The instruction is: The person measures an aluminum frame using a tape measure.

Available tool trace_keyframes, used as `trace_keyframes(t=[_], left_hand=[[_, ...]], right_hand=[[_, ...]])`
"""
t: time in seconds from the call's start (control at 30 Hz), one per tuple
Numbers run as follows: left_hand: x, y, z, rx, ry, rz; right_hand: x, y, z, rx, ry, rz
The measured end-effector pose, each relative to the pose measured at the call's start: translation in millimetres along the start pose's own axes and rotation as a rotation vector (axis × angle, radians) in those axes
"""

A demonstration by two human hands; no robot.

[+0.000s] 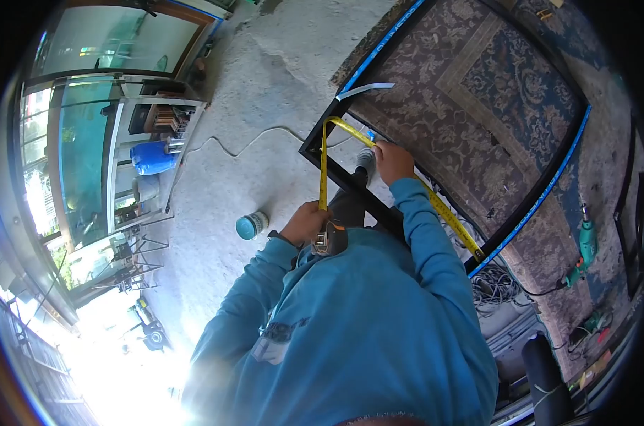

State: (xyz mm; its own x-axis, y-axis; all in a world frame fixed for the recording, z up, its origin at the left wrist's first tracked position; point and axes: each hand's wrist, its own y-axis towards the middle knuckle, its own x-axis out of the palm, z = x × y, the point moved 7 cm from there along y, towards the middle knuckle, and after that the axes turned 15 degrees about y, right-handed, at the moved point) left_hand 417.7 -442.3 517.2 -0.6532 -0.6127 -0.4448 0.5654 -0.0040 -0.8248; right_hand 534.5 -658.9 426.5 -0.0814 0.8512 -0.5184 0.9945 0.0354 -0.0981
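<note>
My left hand point(304, 221) grips the case of a yellow tape measure point(328, 238) near my chest. The yellow tape point(323, 167) runs up from the case, bends over the corner of a black rectangular frame point(350, 183), and continues along the frame's near bar. My right hand point(393, 160) presses the tape down on that bar close to the corner. The frame lies on a patterned carpet point(471, 92) and has blue-wrapped edges. Both arms wear teal sleeves.
A teal-lidded can point(251, 226) stands on the concrete floor left of my left hand. A white cable point(254, 140) crosses the floor. A green power drill point(586, 246) and coiled wires point(494, 285) lie at right. Shelves with a blue barrel point(151, 157) stand at left.
</note>
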Motion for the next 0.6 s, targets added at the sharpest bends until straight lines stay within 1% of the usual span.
trace_keyframes(t=[0.27,0.33,0.43,0.53,0.6], left_hand=[[41.4,27.9,-16.2,0.040,-0.333,-0.029],[51.6,32.6,-9.7,0.061,-0.417,-0.047],[65.6,33.1,5.1,0.037,-0.608,-0.086],[72.9,37.6,13.3,0.058,-0.668,-0.087],[75.9,35.4,20.4,0.032,-0.740,-0.088]], right_hand=[[-0.5,3.5,-5.0,-0.123,0.004,0.067],[-1.7,2.5,-8.1,-0.135,0.002,0.068],[-1.8,0.1,-8.3,-0.143,-0.009,0.051],[-2.8,-1.9,-7.2,-0.134,0.021,0.044],[-7.1,-3.6,-5.8,-0.122,0.064,0.052]])
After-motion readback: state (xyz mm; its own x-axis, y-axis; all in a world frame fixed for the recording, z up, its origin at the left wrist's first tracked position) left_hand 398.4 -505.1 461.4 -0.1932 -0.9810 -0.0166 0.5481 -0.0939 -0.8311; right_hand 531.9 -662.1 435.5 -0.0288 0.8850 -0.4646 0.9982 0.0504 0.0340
